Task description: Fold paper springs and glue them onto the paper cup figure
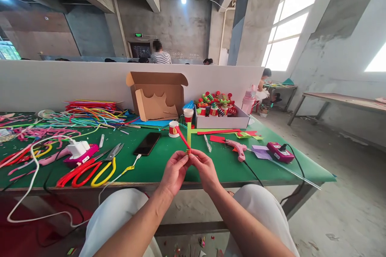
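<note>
My left hand (175,172) and my right hand (206,170) meet over the table's front edge. Both are closed, thumbs and fingers pinching a small folded stack where two paper strips cross. The red paper strip (182,137) slants up to the left from the pinch, and the green paper strip (189,133) stands straight up. Just beyond them are a red-and-white paper cup (173,130) and another paper cup (188,115). More red paper strips (218,131) lie to the right, near a white-handled cutter or pen (208,143) whose kind is unclear.
A pink glue gun (237,148) and a power socket (280,151) lie right. A phone (147,143), scissors (104,168) and pipe cleaners (87,116) are left. Behind stand an open cardboard box (159,82) and a white box (223,122) of finished paper-cup figures. A white partition (75,82) backs the table.
</note>
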`<state>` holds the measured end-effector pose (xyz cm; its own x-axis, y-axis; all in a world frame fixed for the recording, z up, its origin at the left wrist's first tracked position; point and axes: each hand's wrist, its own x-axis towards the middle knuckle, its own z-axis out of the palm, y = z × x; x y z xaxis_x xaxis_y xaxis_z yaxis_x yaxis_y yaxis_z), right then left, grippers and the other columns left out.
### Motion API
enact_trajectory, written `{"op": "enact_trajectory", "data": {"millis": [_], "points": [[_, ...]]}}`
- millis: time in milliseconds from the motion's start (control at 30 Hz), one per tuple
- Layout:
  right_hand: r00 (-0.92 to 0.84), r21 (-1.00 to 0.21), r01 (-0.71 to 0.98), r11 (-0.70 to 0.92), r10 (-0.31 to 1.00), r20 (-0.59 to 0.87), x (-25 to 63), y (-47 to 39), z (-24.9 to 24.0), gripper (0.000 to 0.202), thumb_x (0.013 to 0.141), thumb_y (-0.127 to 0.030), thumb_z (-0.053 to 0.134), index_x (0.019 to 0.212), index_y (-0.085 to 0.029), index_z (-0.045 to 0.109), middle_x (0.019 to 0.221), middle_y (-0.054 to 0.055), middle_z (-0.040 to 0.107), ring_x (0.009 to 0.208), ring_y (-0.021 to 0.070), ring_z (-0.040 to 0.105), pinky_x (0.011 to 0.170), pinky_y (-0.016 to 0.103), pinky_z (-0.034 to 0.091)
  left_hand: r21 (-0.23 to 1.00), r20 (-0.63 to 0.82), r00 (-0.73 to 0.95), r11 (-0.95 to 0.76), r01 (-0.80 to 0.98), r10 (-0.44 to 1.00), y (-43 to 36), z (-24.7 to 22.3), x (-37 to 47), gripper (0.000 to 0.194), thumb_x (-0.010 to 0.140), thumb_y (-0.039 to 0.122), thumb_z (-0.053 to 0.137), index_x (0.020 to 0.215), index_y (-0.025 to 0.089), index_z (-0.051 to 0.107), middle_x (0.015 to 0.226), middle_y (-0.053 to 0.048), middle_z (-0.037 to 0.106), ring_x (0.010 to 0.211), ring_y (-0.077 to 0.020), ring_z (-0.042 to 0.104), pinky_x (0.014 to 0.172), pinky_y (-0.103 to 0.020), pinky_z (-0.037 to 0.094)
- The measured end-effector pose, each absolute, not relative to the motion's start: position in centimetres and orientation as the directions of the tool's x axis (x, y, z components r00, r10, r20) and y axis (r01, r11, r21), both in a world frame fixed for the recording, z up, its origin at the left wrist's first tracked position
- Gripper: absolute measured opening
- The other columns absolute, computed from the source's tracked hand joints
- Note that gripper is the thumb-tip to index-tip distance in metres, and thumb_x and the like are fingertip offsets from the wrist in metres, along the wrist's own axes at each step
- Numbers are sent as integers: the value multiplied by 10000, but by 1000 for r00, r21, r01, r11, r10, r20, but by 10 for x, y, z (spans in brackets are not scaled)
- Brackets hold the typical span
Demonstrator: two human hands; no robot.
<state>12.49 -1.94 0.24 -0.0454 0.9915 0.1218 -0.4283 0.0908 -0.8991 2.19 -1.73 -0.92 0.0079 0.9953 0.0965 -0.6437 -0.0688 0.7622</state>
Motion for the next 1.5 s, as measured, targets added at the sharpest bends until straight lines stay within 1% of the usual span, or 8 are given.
{"op": "enact_trajectory", "data": {"millis": [333,533,667,800,967,1167,1400,1500], "points": [[-67,-900,-432,65,992,105,131,-16,5,262,644,-415,777,792,-204,731,820,20,702,780,160,609,790,295,478,865,92,28,-66,-497,995,-17,-2,18,225,581,347,816,676,216,660,734,0,662,747,-150,620,736,-280,505],[-196,-873,-484,-59,980,42,141,-12,10,377,589,-471,817,812,-176,740,771,29,688,696,129,597,786,298,487,938,52,-91,-79,-337,995,-6,0,-3,265,563,398,810,690,202,687,794,-36,685,733,-152,611,628,-247,474],[-293,-881,-466,-86,954,62,141,-14,11,394,609,-492,805,848,-183,748,779,25,684,703,123,594,779,286,483,916,25,-30,-35,-400,999,-2,5,-13,277,555,379,816,712,185,694,740,-27,666,620,-110,567,554,-219,445],[-311,-919,-395,3,940,137,140,-16,11,357,662,-466,782,906,-207,750,830,16,695,744,116,589,790,259,464,887,-48,119,97,-451,992,-5,11,-18,261,559,353,818,678,183,660,612,6,603,486,-87,498,473,-223,398],[-205,-893,-448,35,969,141,140,-11,7,341,641,-443,804,882,-209,743,828,13,697,758,124,595,782,258,475,916,4,212,81,-394,977,-13,16,-15,309,550,273,832,816,188,699,695,-18,642,542,-100,527,524,-234,420],[-219,-846,-523,-101,976,19,141,-6,1,367,594,-432,842,822,-167,731,771,17,681,626,84,560,641,220,485,915,109,192,-23,-402,975,-14,15,-8,419,573,251,831,965,181,699,701,18,600,603,-83,504,562,-218,405],[-261,-852,-512,-109,965,34,140,-8,-1,340,632,-413,827,831,-157,726,745,15,675,593,75,560,602,206,486,912,66,64,-34,-408,996,-12,13,-7,306,534,299,851,756,136,718,635,5,632,533,-77,507,538,-223,402],[-259,-843,-521,-130,966,12,141,-7,1,414,663,-509,782,848,-144,719,763,43,685,605,92,589,604,221,501,863,23,30,-5,-505,999,-10,12,-7,297,501,283,866,696,131,701,609,3,634,531,-83,526,529,-219,424]]}}
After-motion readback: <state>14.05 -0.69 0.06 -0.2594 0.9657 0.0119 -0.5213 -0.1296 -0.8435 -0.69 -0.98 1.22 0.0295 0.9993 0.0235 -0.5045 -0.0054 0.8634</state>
